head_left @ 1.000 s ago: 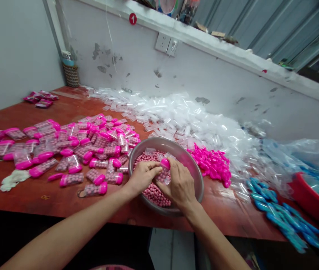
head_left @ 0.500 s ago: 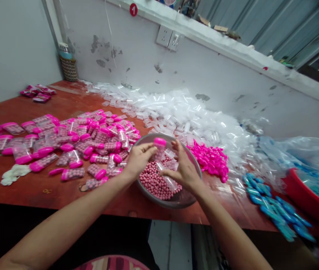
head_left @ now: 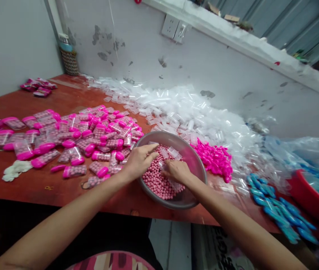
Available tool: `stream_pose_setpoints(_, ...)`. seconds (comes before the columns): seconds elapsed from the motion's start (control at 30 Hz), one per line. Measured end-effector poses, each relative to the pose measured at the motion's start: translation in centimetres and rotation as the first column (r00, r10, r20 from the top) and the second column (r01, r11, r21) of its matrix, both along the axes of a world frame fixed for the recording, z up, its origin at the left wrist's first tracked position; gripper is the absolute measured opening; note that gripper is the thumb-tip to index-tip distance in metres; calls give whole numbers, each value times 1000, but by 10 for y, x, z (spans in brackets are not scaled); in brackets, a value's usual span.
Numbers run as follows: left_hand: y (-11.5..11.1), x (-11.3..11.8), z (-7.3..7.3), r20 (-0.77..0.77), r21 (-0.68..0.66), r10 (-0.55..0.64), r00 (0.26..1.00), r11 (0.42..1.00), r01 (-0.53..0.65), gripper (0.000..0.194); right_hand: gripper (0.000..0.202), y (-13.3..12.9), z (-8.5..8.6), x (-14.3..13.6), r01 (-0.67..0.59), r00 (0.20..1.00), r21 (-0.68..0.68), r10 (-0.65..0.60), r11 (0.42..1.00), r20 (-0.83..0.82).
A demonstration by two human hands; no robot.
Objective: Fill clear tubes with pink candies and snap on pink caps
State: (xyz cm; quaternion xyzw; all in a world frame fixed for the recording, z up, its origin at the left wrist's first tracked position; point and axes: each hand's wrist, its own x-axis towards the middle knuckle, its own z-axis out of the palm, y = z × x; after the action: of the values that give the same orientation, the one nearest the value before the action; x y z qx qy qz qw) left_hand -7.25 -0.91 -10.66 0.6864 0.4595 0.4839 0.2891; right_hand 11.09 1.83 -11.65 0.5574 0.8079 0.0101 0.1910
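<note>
A grey bowl (head_left: 200, 168) holds pink beads (head_left: 155, 180) and a few clear plastic containers (head_left: 174, 153). My left hand (head_left: 140, 161) is over the bowl's left rim, thumb and index finger apart, with no capped container in it. Inside the bowl, my right hand (head_left: 176, 171) has its fingers curled down at the beads; a clear piece shows by its fingertips, but what they grip is hard to make out. Bead-filled containers with pink caps (head_left: 100, 131) lie heaped left of the bowl. Loose pink caps (head_left: 214, 159) are piled to its right.
Behind the bowl spreads a large heap of clear containers (head_left: 187, 107). Blue pieces (head_left: 277, 210) and a red basin (head_left: 311, 195) are at the right. A white cloth-like item (head_left: 15, 170) lies at the left, and pink packets (head_left: 41, 92) sit farther back.
The pink-capped container is gone from my left hand, whose fingers have parted. My right hand has moved down to the beads and its fingers have curled. The view has shifted slightly.
</note>
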Motion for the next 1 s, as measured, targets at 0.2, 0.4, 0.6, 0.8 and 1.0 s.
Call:
stream_pose_setpoints(0.2,8,4,7,-287,12,-16,958,1000,21,28,40,0,13,8,-189,931,92,208,978,-300)
stream_pose_setpoints(0.4,15,11,5,56,-310,-221,974,923,227,25,37,-17,37,6,-303,695,299,424,905,-581)
stream_pose_setpoints(0.6,13,16,3,501,-451,-117,858,810,374,16,40,-22,40,18,-220,645,285,358,933,-675)
stream_pose_setpoints(0.8,16,8,14,580,-458,-2,814,826,328,19,39,-22,47,61,-85,710,220,214,972,-671)
stream_pose_setpoints(1.0,28,27,21,687,-399,12,727,841,364,11,36,-23,51,67,-86,897,242,181,966,-404)
